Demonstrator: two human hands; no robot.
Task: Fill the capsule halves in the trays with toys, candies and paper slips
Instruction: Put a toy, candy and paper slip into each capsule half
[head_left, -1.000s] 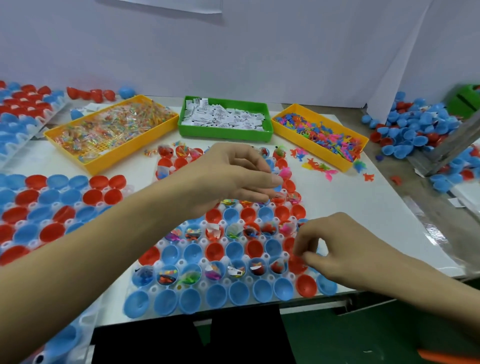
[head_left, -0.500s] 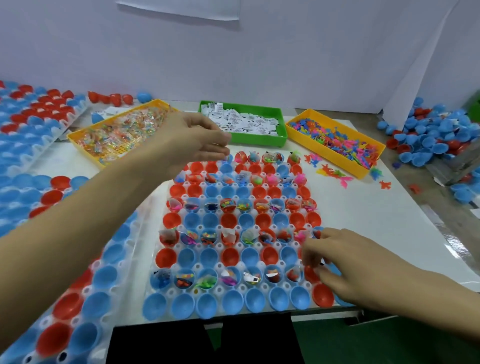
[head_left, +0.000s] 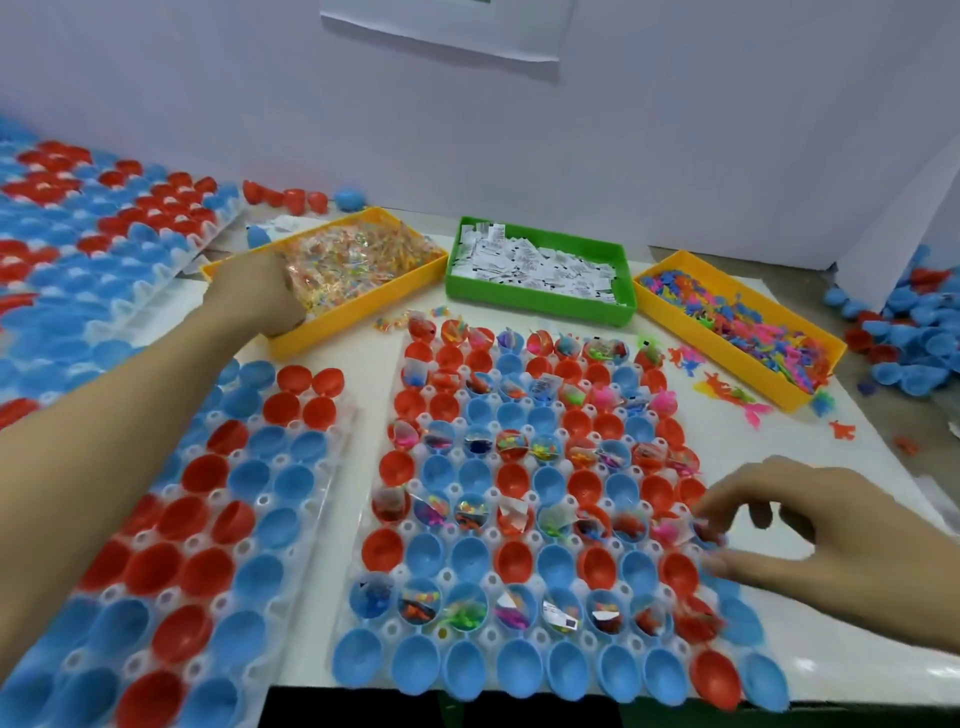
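The left hand's (head_left: 254, 293) fingertips are buried among wrapped candies in the yellow bin (head_left: 332, 283); whether they pinch any cannot be told. The right hand (head_left: 810, 525), fingers spread and loosely bent, hovers over the right edge of the centre capsule tray (head_left: 519, 519); a small blurred item at its fingertips is unidentifiable. The green slip bin (head_left: 540, 299) lies beyond it.

- pale lavender-white wall (head_left: 675, 156) behind the bench, flat even light
- white paper sheet (head_left: 441, 26) stuck on it, top centre
- white tabletop (head_left: 597, 691), dark gap under its near edge
- white panel (head_left: 893, 234) standing at right
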